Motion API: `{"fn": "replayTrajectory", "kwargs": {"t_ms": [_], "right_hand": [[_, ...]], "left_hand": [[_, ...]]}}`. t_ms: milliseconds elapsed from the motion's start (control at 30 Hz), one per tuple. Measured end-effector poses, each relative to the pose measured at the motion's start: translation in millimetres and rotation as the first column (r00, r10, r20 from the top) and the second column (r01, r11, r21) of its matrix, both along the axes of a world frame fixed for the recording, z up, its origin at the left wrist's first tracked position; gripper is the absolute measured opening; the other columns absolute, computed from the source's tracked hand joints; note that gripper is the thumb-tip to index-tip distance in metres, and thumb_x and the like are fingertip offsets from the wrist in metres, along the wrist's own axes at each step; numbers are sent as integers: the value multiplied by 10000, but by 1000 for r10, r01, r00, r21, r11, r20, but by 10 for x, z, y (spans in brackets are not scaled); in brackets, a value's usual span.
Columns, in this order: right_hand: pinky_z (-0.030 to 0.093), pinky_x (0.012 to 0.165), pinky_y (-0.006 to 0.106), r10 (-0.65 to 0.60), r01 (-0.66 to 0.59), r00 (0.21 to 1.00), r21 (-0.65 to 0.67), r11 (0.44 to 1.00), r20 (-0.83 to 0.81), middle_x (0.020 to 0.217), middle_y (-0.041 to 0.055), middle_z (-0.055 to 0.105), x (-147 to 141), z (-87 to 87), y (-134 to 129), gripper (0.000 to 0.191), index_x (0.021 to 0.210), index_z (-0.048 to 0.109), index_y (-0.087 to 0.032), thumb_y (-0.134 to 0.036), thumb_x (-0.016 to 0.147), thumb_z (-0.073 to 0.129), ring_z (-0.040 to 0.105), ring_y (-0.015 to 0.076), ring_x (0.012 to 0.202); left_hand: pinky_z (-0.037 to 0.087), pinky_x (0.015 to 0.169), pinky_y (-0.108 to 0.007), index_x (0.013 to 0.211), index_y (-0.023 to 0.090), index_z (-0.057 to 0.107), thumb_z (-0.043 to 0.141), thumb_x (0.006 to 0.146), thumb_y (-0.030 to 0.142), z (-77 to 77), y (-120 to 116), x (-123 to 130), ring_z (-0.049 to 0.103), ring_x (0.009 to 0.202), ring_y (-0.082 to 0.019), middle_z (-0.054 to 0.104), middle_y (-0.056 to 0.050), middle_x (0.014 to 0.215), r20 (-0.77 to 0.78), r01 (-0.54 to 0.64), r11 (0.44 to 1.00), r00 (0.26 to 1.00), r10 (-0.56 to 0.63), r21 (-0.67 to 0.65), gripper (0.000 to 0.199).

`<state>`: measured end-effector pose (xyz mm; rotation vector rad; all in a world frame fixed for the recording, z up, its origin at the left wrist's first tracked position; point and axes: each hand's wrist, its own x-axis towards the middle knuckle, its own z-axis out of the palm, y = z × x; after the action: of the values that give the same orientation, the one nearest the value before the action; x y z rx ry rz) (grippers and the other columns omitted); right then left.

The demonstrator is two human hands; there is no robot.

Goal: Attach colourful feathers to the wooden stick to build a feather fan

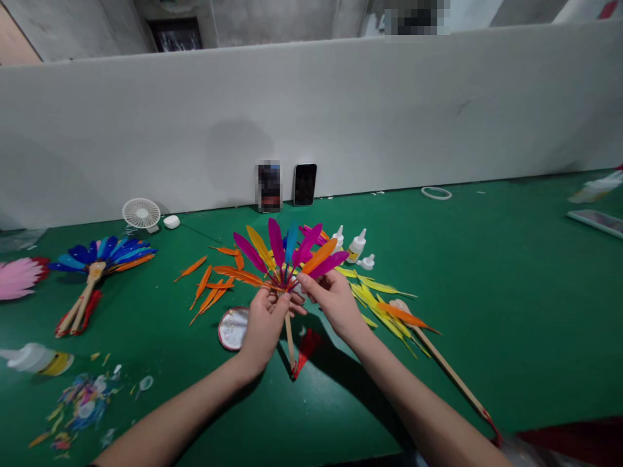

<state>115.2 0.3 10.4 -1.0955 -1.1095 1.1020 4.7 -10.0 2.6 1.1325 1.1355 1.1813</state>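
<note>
A feather fan point(276, 243) with magenta, orange, yellow and blue feathers spreads above a thin wooden handle with a red tassel point(307, 350) at its lower end. My left hand point(265, 321) is closed round the fan where the quills meet the handle. With thumb and fingers pinched, my right hand point(331, 298) grips the quill base of the feathers on the fan's right side. Loose orange feathers point(207, 285) lie to the left, one reaching behind my left hand. Yellow feathers point(384, 311) lie to the right, beside a second wooden stick point(448, 366) with an orange feather across its top.
A round dish point(233, 329) sits beside my left hand. Glue bottles point(357, 246) stand behind the fan; another point(39, 360) lies at left near scraps point(82, 405). Blue feather fans point(95, 269), a small white fan point(141, 214) and two phones point(305, 185) are farther back.
</note>
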Motion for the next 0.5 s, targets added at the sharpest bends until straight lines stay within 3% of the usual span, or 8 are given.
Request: {"fn": "replayTrajectory", "kwargs": {"t_ms": [500], "right_hand": [[263, 378, 218, -5, 5, 1000, 6, 1000, 17, 395, -69, 369, 8, 17, -15, 327, 479, 416, -202, -451, 597, 593, 313, 69, 387]], "left_hand": [[489, 600, -282, 705, 170, 500, 542, 675, 298, -7, -14, -13, 631, 525, -148, 646, -5, 585, -13, 9, 1000, 1000, -9, 11, 138]]}}
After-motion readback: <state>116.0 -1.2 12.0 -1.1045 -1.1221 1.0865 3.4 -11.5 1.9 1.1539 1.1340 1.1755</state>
